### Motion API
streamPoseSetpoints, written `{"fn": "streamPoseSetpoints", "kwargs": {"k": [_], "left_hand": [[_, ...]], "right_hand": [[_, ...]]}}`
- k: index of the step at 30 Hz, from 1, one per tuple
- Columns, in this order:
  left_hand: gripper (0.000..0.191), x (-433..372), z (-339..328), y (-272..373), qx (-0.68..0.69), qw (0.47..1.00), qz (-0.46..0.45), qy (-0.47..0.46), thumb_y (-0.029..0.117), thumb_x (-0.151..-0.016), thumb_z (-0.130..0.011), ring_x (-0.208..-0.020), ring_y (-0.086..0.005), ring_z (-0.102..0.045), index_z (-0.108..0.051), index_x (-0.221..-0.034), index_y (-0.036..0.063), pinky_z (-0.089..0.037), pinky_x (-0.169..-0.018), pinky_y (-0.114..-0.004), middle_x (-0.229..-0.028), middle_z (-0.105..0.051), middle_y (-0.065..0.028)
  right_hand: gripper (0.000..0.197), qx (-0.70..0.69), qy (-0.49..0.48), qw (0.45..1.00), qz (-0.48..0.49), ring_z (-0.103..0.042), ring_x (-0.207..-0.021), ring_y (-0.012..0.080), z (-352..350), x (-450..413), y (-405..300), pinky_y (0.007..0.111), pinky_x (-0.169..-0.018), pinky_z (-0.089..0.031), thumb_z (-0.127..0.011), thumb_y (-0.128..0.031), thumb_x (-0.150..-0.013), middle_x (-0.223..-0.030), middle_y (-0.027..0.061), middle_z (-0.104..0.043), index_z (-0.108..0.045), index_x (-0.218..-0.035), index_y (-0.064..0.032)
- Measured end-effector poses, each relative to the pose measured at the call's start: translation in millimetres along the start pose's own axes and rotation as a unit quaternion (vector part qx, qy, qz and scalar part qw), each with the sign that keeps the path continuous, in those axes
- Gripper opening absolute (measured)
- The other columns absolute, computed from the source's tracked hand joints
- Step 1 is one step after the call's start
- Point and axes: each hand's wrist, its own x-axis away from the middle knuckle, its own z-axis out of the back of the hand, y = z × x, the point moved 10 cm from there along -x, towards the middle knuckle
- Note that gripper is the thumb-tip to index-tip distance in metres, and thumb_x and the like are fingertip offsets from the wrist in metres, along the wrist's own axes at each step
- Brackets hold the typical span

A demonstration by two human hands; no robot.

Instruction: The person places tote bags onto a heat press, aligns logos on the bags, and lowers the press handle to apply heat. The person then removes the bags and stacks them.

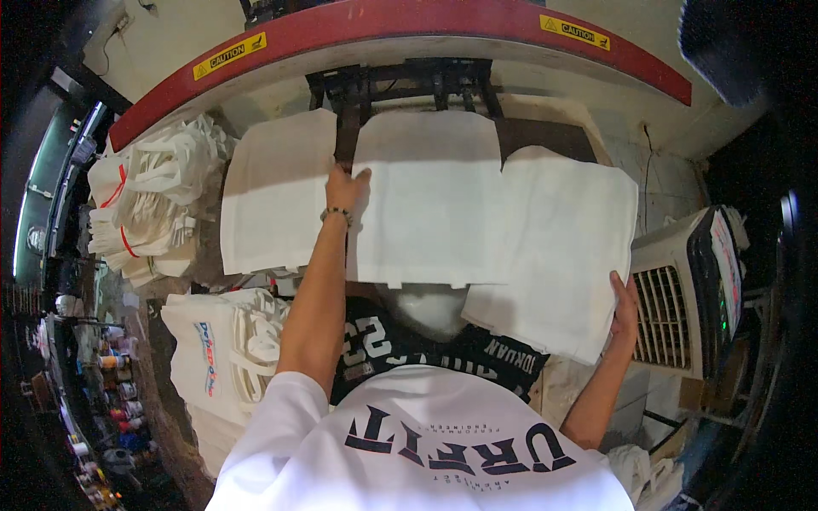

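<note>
Three pale fabric bags lie side by side before me: a left bag (275, 211), a middle bag (428, 211) and a right bag (562, 243). The right one sits tilted, its side edge against the middle bag and its lower end hanging nearer my body. My left hand (343, 191) rests in the gap between the left and middle bags, thumb on the middle bag's edge and forefinger apart from it. At the right bag's lower right edge, my right hand (625, 310) grips the fabric, thumb on top; its other fingers are partly hidden.
A red heat-press upper platen (409, 22) with caution stickers arches over the far side. Bundled fabric bags (160, 185) lie at left, and a printed bag stack (204, 351) stands nearer me. An air cooler (671, 306) is at right. Black printed cloth (441, 358) lies before my waist.
</note>
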Motion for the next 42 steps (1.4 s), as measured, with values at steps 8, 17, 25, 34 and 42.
{"fn": "streamPoseSetpoints", "kwargs": {"k": [8,17,25,34,42], "left_hand": [[0.041,110,-31,-28,0.036,0.986,-0.142,-0.086,0.025,-0.094,-0.071,-0.1,-0.0365,-0.069,-0.063,-0.119,-0.0063,-0.052,-0.09,-0.039,-0.109,-0.072,-0.0218],[0.035,89,-21,-26,0.164,0.977,-0.13,-0.025,0.02,-0.097,-0.066,-0.087,-0.0281,-0.066,-0.063,-0.116,-0.0085,-0.051,-0.081,-0.038,-0.099,-0.071,-0.0218],[0.034,-43,-14,-31,0.081,0.996,0.015,0.022,0.019,-0.094,-0.068,-0.087,-0.0345,-0.07,-0.067,-0.113,-0.0092,-0.054,-0.082,-0.041,-0.094,-0.072,-0.0249],[0.035,-9,28,31,-0.117,0.963,-0.163,0.182,0.014,-0.084,-0.076,-0.116,-0.0425,-0.062,-0.066,-0.113,-0.0026,-0.051,-0.095,-0.048,-0.119,-0.065,-0.0285],[0.063,192,-71,48,-0.255,0.848,-0.444,-0.135,0.01,-0.085,-0.072,-0.143,-0.0475,-0.038,-0.051,-0.144,0.0053,-0.031,-0.118,-0.059,-0.154,-0.043,-0.023]], "right_hand": [[0.076,0.022,0.056,0.997,0.043,-0.06,-0.122,0.0312,37,11,-25,0.04,-0.103,-0.048,-0.076,-0.028,-0.091,-0.143,0.0248,-0.055,-0.043,-0.152,0.0029],[0.07,-0.015,0.049,0.991,0.125,-0.061,-0.117,0.0279,83,21,-75,0.04,-0.102,-0.048,-0.077,-0.028,-0.089,-0.135,0.0162,-0.061,-0.049,-0.148,-0.0021],[0.076,-0.008,0.032,0.987,0.16,-0.063,-0.114,0.0274,89,37,-91,0.039,-0.1,-0.05,-0.08,-0.028,-0.086,-0.134,0.0168,-0.062,-0.047,-0.15,-0.0018],[0.078,0.008,0.046,0.988,0.149,-0.062,-0.116,0.0277,69,51,-90,0.038,-0.101,-0.049,-0.079,-0.027,-0.087,-0.135,0.0184,-0.061,-0.045,-0.15,0.001],[0.072,-0.015,0.041,0.99,0.137,-0.064,-0.112,0.026,44,43,-94,0.038,-0.098,-0.051,-0.08,-0.028,-0.086,-0.129,0.0169,-0.065,-0.05,-0.146,-0.0004]]}}
